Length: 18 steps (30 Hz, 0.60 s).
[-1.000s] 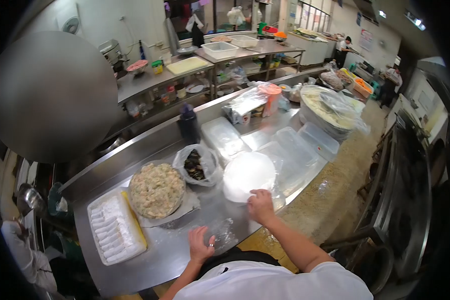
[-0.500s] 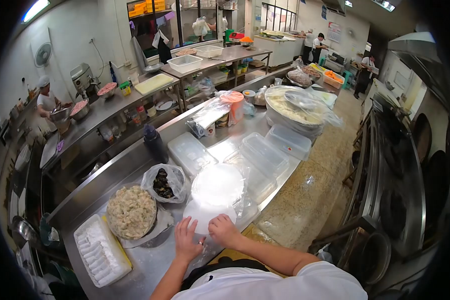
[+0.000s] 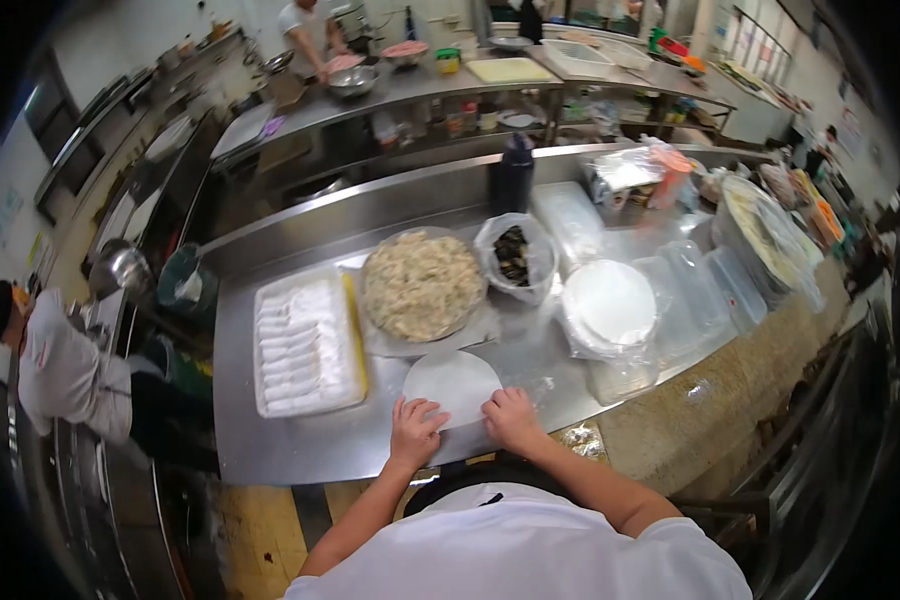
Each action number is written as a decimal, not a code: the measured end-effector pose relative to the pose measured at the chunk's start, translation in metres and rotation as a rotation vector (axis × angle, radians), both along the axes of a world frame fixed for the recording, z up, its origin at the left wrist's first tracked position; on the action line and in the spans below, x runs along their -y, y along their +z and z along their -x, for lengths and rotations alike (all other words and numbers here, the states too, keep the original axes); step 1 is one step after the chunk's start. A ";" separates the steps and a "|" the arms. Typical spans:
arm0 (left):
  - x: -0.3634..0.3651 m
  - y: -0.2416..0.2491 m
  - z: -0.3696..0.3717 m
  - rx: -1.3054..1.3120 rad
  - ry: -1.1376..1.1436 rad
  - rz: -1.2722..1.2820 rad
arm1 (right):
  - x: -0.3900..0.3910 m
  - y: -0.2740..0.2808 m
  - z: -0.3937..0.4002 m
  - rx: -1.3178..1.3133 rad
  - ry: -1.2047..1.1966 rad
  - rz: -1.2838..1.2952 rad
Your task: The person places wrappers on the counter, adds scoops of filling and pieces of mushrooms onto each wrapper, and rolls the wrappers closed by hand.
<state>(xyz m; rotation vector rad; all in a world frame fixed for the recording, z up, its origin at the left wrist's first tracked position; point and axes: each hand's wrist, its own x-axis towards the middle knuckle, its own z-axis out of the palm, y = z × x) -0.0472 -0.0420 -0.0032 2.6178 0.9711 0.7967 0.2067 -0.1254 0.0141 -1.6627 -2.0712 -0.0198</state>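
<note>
A thin, round white wrapper [image 3: 453, 385] lies on the steel table before me. My left hand [image 3: 417, 430] has its fingers closed at the wrapper's lower left edge. At the right edge, my right hand [image 3: 512, 416] pinches the same wrapper with bent fingers. Just beyond is a wide bowl of pale chopped filling [image 3: 423, 284], with a plastic bag of dark pieces [image 3: 512, 255] beside it. To the left, a white tray [image 3: 260, 372] contains several white rolls [image 3: 295, 345]. A stack of round wrappers [image 3: 610, 302] rests on plastic to the right.
A dark bottle [image 3: 512, 180] stands by the table's raised back edge. Clear plastic containers [image 3: 685, 280] and a large covered basin [image 3: 755, 225] occupy the right end. One person [image 3: 65, 365] is at the left, another [image 3: 310, 38] behind the back counter.
My view has swung left. Both hands have moved the wrapper away from the stack, onto the table in front of the filling. The left fingers, spread before, are now bent at its edge.
</note>
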 end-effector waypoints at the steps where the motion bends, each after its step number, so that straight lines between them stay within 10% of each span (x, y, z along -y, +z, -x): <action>1: 0.004 -0.008 0.014 -0.017 0.023 0.029 | -0.004 -0.007 0.009 0.019 0.018 0.012; 18: -0.006 -0.027 0.053 0.118 0.207 0.306 | -0.026 -0.025 0.029 -0.109 -0.308 0.405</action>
